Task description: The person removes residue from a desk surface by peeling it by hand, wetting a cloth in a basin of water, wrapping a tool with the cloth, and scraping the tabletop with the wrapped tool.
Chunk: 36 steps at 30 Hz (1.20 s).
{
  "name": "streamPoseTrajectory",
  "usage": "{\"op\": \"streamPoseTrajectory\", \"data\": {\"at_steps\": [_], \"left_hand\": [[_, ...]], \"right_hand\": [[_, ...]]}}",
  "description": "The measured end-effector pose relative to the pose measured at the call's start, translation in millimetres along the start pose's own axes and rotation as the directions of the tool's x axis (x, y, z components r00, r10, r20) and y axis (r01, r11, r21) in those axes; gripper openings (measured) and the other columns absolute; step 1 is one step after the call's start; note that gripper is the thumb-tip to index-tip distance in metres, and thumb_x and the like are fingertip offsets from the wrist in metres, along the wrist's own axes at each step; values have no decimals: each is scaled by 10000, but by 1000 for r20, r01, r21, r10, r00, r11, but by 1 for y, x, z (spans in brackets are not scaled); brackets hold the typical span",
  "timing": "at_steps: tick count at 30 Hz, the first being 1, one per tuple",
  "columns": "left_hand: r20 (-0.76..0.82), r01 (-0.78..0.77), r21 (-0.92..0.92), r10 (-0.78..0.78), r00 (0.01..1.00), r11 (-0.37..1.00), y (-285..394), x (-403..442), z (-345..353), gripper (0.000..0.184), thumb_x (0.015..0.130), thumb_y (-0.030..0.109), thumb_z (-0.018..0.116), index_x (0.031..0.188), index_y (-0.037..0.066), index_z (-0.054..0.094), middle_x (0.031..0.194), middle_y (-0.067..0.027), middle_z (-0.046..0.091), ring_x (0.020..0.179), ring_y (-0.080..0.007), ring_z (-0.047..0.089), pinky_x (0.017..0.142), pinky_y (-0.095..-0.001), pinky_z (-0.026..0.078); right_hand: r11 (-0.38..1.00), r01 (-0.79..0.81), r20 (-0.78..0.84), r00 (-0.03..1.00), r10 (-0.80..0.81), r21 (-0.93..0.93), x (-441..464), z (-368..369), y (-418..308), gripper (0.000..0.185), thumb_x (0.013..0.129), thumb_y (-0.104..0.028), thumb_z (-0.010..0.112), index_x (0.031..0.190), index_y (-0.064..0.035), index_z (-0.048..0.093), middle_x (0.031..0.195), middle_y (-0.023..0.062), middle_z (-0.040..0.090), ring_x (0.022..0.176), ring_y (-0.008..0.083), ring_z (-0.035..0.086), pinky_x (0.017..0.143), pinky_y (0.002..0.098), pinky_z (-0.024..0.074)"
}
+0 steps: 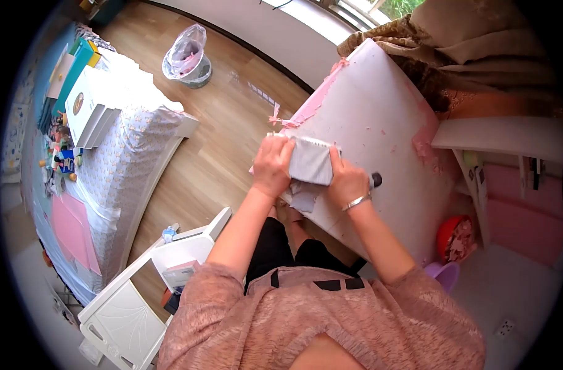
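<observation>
Both my hands grip a light grey, finely striped piece that looks like folded cloth (310, 160), held over the near edge of a white tabletop (380, 92). My left hand (273, 165) is closed on its left side, and my right hand (348, 184) is closed on its right side. A darker grey flap (304, 198) hangs below it. Next to my right hand lies a black rounded end of something (375, 179), the rest hidden. Torn pink covering (312, 111) clings along the tabletop's left edge, with another pink patch (425, 148) at the right.
A bin with a clear bag (188, 65) stands on the wood floor. A red bowl of pink scraps (455, 239) and a purple basin (443, 274) sit at the right. A bed (146, 135) with boxes is at left, a white chair-like piece (124, 324) near my left, curtains (479, 55) behind.
</observation>
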<state>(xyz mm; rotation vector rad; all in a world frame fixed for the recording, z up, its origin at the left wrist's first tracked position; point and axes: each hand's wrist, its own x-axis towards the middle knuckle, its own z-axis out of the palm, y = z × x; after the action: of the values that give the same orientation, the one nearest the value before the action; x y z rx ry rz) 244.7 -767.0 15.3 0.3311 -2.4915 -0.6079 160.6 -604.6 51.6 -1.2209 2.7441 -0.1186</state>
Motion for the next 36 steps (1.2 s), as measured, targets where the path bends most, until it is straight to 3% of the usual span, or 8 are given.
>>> {"op": "streamPoseTrajectory", "data": {"at_steps": [5, 6, 15, 20, 25, 29, 31, 36], "left_hand": [[-20, 14, 43, -13, 1000, 999, -9, 25, 8, 221, 733, 66, 527, 947, 38, 572, 977, -102, 558, 916, -271, 519, 820, -347, 432], [44, 59, 2, -59, 997, 998, -5, 20, 5, 230, 729, 66, 530, 954, 39, 574, 959, -102, 563, 918, -272, 521, 837, -347, 431], [48, 11, 10, -12, 999, 1000, -8, 38, 12, 270, 715, 67, 512, 973, 2, 564, 965, -100, 539, 945, -275, 503, 897, -378, 403], [77, -38, -39, 40, 996, 999, -4, 23, 11, 273, 709, 52, 501, 970, 1, 563, 973, -114, 538, 958, -282, 501, 895, -379, 402], [51, -20, -32, 22, 998, 999, -14, 54, 25, 256, 717, 50, 500, 964, 10, 552, 974, -106, 545, 960, -275, 503, 905, -365, 395], [145, -33, -79, 44, 988, 996, -2, 32, 13, 264, 716, 61, 514, 972, 14, 561, 958, -98, 552, 948, -263, 507, 892, -362, 401], [103, -56, -45, 60, 993, 997, 4, 32, 13, 262, 714, 56, 508, 966, 8, 562, 937, -97, 544, 933, -261, 510, 889, -366, 400], [87, -27, 2, 26, 996, 1000, 2, 46, 25, 268, 715, 58, 501, 967, -12, 557, 931, -113, 534, 913, -265, 504, 880, -370, 395]], "right_hand": [[1000, 10, -24, 1000, -11, -14, 34, 0, 11, 548, 669, -85, 528, 1215, -86, 485, 760, 115, 593, 592, 324, 592, 547, 417, 484], [999, 32, -62, 997, -34, -43, 26, -1, 7, 486, 710, -76, 497, 1195, -58, 492, 672, 93, 580, 544, 272, 592, 510, 371, 483], [997, 44, -94, 994, -50, -67, 44, -7, 18, 495, 687, -73, 513, 1182, -57, 521, 663, 79, 568, 537, 278, 583, 494, 376, 479], [993, -120, 69, 991, 119, 13, 8, -6, 7, 552, 677, -65, 516, 1227, -96, 487, 744, 93, 590, 628, 314, 591, 579, 407, 484], [985, -167, 64, 983, 170, -43, 45, -8, 18, 619, 653, -86, 549, 1262, -130, 450, 808, 107, 603, 648, 330, 593, 613, 420, 492], [993, -115, 35, 993, 116, -30, 14, -12, 10, 532, 669, -105, 545, 1197, -62, 499, 716, 106, 594, 594, 279, 606, 564, 392, 492], [988, -152, 76, 986, 151, 13, 14, -9, 16, 613, 651, -63, 543, 1255, -127, 462, 810, 123, 612, 650, 335, 605, 599, 426, 493], [1000, -23, 20, 1000, 23, 4, 41, -11, 39, 613, 652, -52, 535, 1257, -114, 460, 743, 108, 587, 599, 321, 583, 567, 421, 477]]}}
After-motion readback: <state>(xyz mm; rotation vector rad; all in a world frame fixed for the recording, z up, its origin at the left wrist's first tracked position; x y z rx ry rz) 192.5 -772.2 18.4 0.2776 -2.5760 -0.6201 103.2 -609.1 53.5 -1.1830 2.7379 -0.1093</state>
